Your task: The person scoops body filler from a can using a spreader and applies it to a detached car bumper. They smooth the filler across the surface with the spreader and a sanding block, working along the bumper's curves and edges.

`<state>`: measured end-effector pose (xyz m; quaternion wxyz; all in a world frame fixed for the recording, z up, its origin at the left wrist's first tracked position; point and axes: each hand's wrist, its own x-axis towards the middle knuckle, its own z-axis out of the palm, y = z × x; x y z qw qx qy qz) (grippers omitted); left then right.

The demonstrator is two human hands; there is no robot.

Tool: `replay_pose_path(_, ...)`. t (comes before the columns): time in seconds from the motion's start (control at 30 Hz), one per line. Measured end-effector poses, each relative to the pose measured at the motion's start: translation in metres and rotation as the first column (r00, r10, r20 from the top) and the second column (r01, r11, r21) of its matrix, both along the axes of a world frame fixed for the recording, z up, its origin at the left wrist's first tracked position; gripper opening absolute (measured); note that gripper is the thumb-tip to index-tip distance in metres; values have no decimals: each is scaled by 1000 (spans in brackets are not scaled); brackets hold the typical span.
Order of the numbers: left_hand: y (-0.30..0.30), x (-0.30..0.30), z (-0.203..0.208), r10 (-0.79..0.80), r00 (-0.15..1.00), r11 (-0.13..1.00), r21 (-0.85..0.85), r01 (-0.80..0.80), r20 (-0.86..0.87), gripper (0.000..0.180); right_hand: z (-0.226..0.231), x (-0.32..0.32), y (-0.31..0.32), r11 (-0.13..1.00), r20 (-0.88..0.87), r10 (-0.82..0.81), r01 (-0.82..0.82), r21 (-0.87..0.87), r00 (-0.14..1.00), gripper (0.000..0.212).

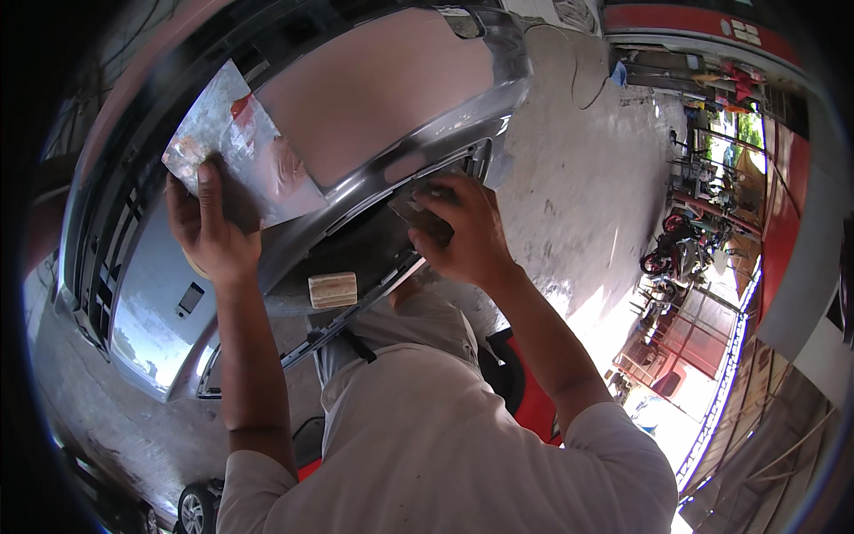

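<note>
My left hand (pixel 216 222) grips a flat, smeared mixing board (pixel 209 116) by its lower edge, thumb on top. On the board lie a pinkish heap of putty (pixel 280 169) and a small red dab (pixel 241 109). My right hand (pixel 467 227) pinches a thin, dark, flat spreader (pixel 418 216) between thumb and fingers, apart from the board. Both hands are above a grey car body (pixel 391 165) with a large pinkish filler patch (pixel 374 80). A tan, grooved block (pixel 333 290) rests on the car just below and between my hands.
A silver car door (pixel 151 311) with a dark handle recess stands at the left. Concrete floor (pixel 569 178) stretches to the right. Farther right are parked motorcycles (pixel 667 245) and a cluttered shelf (pixel 667 76). Something red (pixel 534 392) lies beside my body.
</note>
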<state>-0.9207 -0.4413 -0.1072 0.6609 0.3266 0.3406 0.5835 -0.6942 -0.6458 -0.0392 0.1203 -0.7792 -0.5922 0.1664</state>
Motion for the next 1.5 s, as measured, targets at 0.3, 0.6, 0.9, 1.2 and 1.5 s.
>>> replay_pose_path(0.3,1,-6,5,-22,999,1000,-11,22,26,30,9,-7,26,990,133,36,-54,128,990,45)
replay_pose_path(0.6,-1,-5,9,-13,999,1000,20,14,-39,28,6,-8,40,991,137,63,-78,106,989,43)
replay_pose_path(0.9,0,-2,4,-10,998,1000,-8,10,-64,29,18,-5,-4,998,145,-50,43,55,988,44)
replay_pose_path(1.2,0,1,8,39,993,999,-11,-40,-113,29,4,-4,24,989,95,5,-19,150,995,43)
replay_pose_path(1.5,0,-3,8,28,987,999,24,-25,-159,30,-11,-3,31,981,99,7,-26,192,995,43)
